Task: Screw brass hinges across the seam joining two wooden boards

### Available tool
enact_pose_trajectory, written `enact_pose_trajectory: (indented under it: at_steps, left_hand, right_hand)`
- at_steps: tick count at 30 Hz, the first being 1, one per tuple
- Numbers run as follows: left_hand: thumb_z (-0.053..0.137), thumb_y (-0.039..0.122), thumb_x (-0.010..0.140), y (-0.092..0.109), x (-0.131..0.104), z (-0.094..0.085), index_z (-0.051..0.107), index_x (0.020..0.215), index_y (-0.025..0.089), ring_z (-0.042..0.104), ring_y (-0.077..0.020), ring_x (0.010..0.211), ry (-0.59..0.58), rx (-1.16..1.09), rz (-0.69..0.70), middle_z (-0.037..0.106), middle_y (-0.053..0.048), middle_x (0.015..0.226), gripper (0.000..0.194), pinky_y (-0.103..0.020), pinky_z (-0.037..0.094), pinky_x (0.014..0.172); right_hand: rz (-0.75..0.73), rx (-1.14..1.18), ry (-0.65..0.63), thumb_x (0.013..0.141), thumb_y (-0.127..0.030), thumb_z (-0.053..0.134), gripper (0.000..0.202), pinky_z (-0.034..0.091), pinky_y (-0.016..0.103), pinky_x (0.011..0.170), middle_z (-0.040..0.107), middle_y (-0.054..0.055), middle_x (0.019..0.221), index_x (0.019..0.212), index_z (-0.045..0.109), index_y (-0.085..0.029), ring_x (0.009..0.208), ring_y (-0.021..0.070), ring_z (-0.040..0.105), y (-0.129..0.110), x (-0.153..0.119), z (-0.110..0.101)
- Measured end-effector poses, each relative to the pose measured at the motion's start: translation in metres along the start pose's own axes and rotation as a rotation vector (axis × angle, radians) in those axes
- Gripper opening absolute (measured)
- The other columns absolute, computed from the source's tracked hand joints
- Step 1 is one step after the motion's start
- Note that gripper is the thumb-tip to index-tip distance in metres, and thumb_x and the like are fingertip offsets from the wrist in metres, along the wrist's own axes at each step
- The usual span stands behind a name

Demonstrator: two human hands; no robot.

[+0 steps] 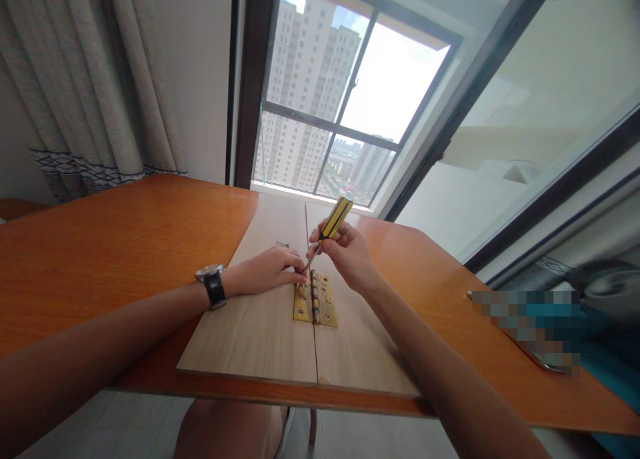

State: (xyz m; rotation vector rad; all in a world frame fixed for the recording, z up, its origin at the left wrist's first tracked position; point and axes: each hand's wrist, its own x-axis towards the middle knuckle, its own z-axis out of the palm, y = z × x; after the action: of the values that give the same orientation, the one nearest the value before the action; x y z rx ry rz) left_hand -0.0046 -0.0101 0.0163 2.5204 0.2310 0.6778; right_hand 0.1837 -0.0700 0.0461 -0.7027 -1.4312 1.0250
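The right hand (353,256) has its fingers around a yellow-and-black screwdriver (336,219) slanting down-left to the shiny gold metal hinge (302,311)'s far end, where the nearer left hand (267,269) has narrow fingers, holding what I can't tell.

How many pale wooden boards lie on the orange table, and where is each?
2. The left board lies beneath the left hand; the right board lies alongside it, partly hidden by the right forearm.
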Motion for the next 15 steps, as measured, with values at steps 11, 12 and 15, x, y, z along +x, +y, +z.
enact_pose_trajectory:
  at_steps: [11, 12, 15]
  left_hand:
    - [0.052, 0.030, 0.099, 0.0002, 0.0022, 0.0022, 0.065, 0.071, 0.015, 0.057, -0.0138, 0.072, 0.001, 0.011, -0.028, 0.063, -0.001, 0.073, 0.035, -0.025, 0.041, 0.074]
    - [0.051, 0.031, 0.100, 0.0003, 0.0024, 0.0022, 0.065, 0.071, 0.014, 0.057, -0.0134, 0.071, 0.001, 0.007, -0.026, 0.062, -0.001, 0.072, 0.036, -0.025, 0.041, 0.073]
    - [0.052, 0.032, 0.100, 0.0014, 0.0026, 0.0023, 0.066, 0.070, 0.014, 0.055, -0.0125, 0.068, 0.006, -0.002, -0.031, 0.061, 0.000, 0.071, 0.037, -0.024, 0.039, 0.069]
  right_hand:
    - [0.006, -0.064, 0.015, 0.074, -0.030, 0.083, 0.029, 0.056, 0.030, 0.066, 0.074, 0.000, 0.086, 0.098, 0.069, -0.020, 0.067, 0.0146, 0.071, -0.0012, -0.0005, 0.0034]
    - [0.007, -0.063, 0.014, 0.074, -0.031, 0.084, 0.030, 0.056, 0.030, 0.067, 0.074, 0.000, 0.087, 0.098, 0.070, -0.020, 0.067, 0.0147, 0.071, -0.0013, -0.0005, 0.0032]
    - [0.012, -0.065, -0.001, 0.075, -0.037, 0.083, 0.032, 0.054, 0.030, 0.066, 0.075, 0.001, 0.087, 0.100, 0.070, -0.020, 0.068, 0.0153, 0.071, -0.0016, -0.0007, 0.0026]
